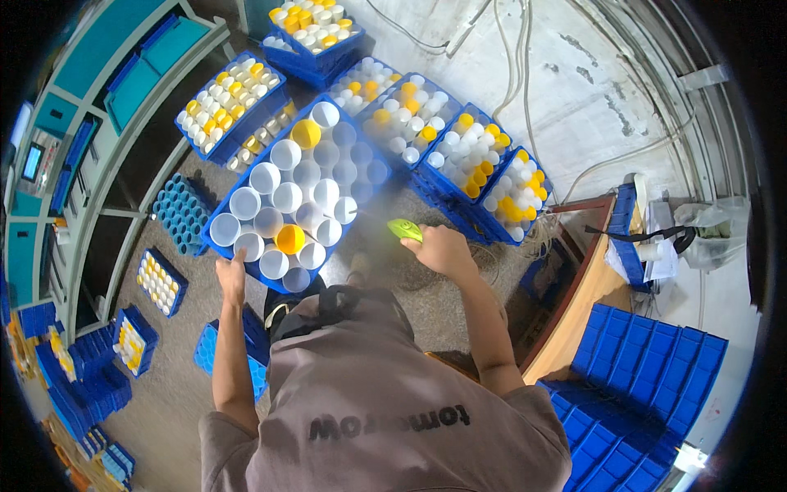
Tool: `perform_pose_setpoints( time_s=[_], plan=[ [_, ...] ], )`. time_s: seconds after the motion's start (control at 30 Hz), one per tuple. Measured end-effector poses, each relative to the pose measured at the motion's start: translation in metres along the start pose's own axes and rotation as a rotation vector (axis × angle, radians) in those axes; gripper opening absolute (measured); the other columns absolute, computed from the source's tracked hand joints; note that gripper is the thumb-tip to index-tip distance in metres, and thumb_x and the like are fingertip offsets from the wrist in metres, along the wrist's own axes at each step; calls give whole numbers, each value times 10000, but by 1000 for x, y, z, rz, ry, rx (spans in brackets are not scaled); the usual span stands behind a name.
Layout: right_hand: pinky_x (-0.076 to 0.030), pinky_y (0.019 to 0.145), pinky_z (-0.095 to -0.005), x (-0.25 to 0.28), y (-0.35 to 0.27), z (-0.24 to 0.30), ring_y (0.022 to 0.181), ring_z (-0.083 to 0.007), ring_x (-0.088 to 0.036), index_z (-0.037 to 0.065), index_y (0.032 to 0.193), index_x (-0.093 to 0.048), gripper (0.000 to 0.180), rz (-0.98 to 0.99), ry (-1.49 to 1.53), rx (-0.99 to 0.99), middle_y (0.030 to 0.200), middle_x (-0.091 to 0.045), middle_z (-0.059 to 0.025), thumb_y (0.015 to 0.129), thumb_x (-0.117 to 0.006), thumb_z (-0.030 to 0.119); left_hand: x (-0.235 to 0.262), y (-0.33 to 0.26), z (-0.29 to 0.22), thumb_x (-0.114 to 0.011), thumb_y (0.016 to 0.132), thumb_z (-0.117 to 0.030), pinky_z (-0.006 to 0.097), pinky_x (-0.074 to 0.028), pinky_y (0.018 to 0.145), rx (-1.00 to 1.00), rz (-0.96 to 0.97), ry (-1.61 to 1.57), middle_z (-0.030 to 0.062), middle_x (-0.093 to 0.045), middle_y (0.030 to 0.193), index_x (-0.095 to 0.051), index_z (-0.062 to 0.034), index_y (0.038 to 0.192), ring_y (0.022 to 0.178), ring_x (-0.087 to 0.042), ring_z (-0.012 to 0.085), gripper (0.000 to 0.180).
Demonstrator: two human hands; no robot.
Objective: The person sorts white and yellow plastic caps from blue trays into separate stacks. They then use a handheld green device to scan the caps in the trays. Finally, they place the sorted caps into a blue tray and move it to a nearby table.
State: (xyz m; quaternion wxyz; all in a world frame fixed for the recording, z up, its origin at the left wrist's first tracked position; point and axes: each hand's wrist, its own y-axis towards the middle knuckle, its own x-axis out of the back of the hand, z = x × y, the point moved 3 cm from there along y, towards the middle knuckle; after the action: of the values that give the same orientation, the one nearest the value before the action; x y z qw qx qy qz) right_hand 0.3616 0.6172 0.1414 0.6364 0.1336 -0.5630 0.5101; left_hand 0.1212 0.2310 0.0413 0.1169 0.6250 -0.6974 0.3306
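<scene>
Brown shirt [361, 385], crate [366, 194] of cups [287, 197]

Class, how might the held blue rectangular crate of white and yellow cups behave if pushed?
The crate is probably stiff, given its squared form. Its cups could slide, since gaps show between some. The left hand grips it near one corner, so it may tip.
</scene>
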Motion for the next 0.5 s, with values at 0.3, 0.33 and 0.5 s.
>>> perform_pose_setpoints(
  time_s=[0.3,0.33,0.5],
  plan=[
    [-535,777,-482,-22,-5,33,853,-395,-685,30,1003,-708,533,154,-75,87,868,-706,-216,933,-558,536,-5,19,21,-767,754,-283,435,-505,664,35,-205,193,208,-658,650,-620,98,670,631,-641,249,417],
    [-537,807,-479,-24,-6,38,883,-402,-684,23,1053,-704,553,162,-70,100,888,-710,-224,942,-545,541,-7,20,19,-760,747,-309,448,-510,678,-11,-200,164,244,-672,685,-639,99,691,653,-663,288,429],
    [-541,738,-482,-32,-10,56,814,-375,-700,35,946,-722,504,168,-70,168,843,-712,-199,928,-569,514,-16,25,7,-693,743,-291,468,-524,800,61,-160,275,302,-697,835,-698,94,820,872,-709,418,393]
  ],
)
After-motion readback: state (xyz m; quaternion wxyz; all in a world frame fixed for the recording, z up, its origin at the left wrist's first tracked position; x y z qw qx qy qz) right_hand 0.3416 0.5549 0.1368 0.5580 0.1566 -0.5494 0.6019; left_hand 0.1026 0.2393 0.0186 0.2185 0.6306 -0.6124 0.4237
